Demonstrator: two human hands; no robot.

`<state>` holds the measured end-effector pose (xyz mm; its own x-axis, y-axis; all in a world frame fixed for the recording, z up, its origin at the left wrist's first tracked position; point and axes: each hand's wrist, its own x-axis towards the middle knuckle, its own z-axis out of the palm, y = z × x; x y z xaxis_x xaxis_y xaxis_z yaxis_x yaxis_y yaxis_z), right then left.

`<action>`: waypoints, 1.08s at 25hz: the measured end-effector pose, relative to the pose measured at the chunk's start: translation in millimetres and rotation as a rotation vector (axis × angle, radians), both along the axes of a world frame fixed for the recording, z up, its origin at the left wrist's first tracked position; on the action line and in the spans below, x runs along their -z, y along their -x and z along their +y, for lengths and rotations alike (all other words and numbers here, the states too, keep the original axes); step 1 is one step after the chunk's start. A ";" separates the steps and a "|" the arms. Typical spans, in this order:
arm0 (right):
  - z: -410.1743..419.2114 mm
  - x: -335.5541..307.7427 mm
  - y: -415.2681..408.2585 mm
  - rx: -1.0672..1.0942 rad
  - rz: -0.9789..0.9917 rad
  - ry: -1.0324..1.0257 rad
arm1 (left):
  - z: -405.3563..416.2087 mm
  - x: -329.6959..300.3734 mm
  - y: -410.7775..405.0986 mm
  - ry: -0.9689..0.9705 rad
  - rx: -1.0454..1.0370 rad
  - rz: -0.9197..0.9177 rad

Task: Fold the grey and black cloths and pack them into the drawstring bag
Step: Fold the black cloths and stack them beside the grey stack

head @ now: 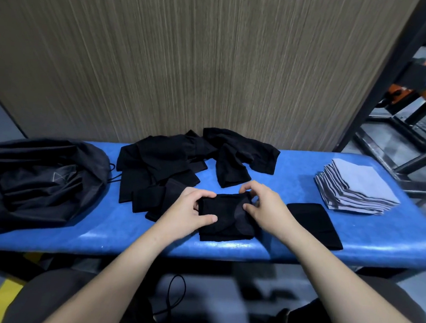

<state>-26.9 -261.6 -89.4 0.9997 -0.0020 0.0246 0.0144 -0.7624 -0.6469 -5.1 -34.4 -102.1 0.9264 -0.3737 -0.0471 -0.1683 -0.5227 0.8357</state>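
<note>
A half-folded black cloth (224, 219) lies at the front middle of the blue bench (124, 238). My left hand (190, 211) pinches its left edge and my right hand (262, 206) grips its top right corner. Right of it rests a folded black cloth (314, 224). A loose heap of black cloths (171, 163) sprawls behind my hands. Folded grey cloths (355, 190) sit stacked at the right end. The dark drawstring bag (32, 180) lies slumped at the left end.
A wood-grain panel (189, 57) stands directly behind the bench. Black and orange metal frames (415, 106) are at the right. A black cord (175, 298) hangs below the bench, near my knees.
</note>
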 end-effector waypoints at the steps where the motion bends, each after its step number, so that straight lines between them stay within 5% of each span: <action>1: 0.1 2.0 2.0 -0.031 -0.039 0.138 | 1.1 1.9 -0.6 -0.039 0.024 -0.040; 4: 0.8 5.5 7.9 -0.148 -0.128 0.375 | 0.5 7.6 1.5 -0.231 0.086 -0.213; 10: 3.0 10.9 21.2 -0.357 0.085 0.504 | -6.2 12.7 12.8 -0.629 0.238 -0.389; 27: -5.2 17.1 29.1 -0.420 0.009 0.602 | -6.5 14.8 19.0 -0.784 0.302 -0.581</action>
<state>-56.0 -266.8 -106.6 0.9133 0.3929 -0.1073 0.3805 -0.9170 -0.1195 -24.1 -40.9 -116.8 0.7565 -0.6522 0.0478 -0.6537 -0.7564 0.0240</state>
